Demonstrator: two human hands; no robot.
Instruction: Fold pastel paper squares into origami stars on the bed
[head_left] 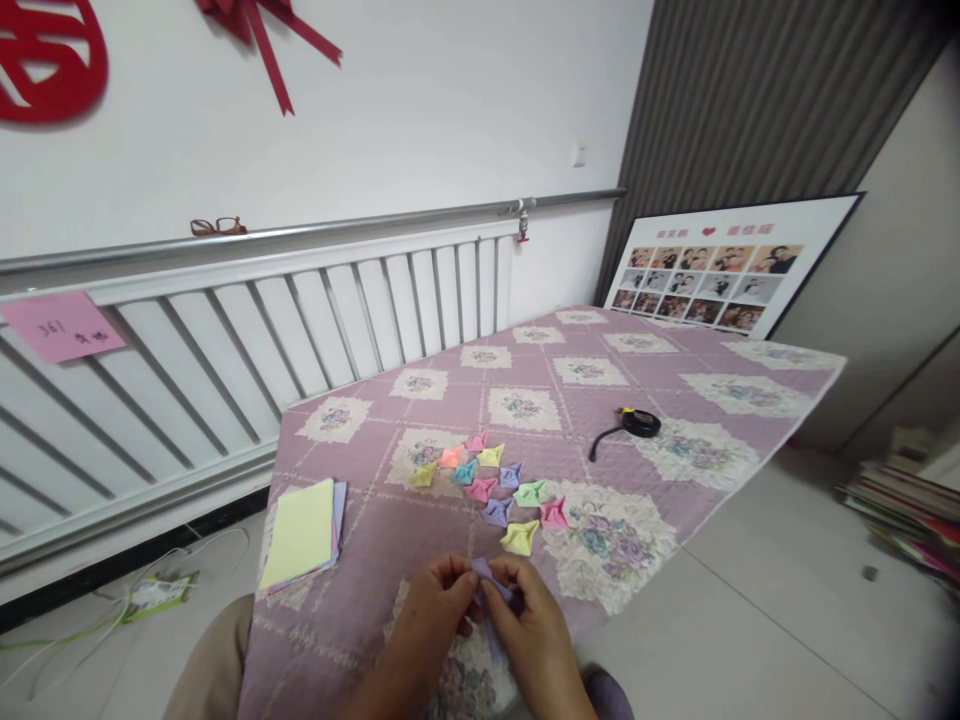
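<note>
Between my two hands is a small piece of folded purple paper (pixel 491 573), held above the near edge of the cloth-covered table. My left hand (pixel 444 600) pinches it from the left, thumb against fingers. From the right, my right hand (pixel 523 612) grips it with thumb and index finger; a purple strip hangs below, between the hands. Just beyond them lie several small folded paper boats in yellow (pixel 519 538), pink (pixel 553 514), purple (pixel 496 512), green (pixel 529 493), teal (pixel 463 473) and orange (pixel 450 457). Part of the held paper is hidden by my fingers.
A stack of coloured paper sheets (pixel 300 535), yellow on top, lies at the table's left. A black cord-strapped tape measure (pixel 640 423) rests farther right. The floral tablecloth (pixel 390 520) meets a white radiator (pixel 375 310) behind. A photo board (pixel 810 235) leans at the far end.
</note>
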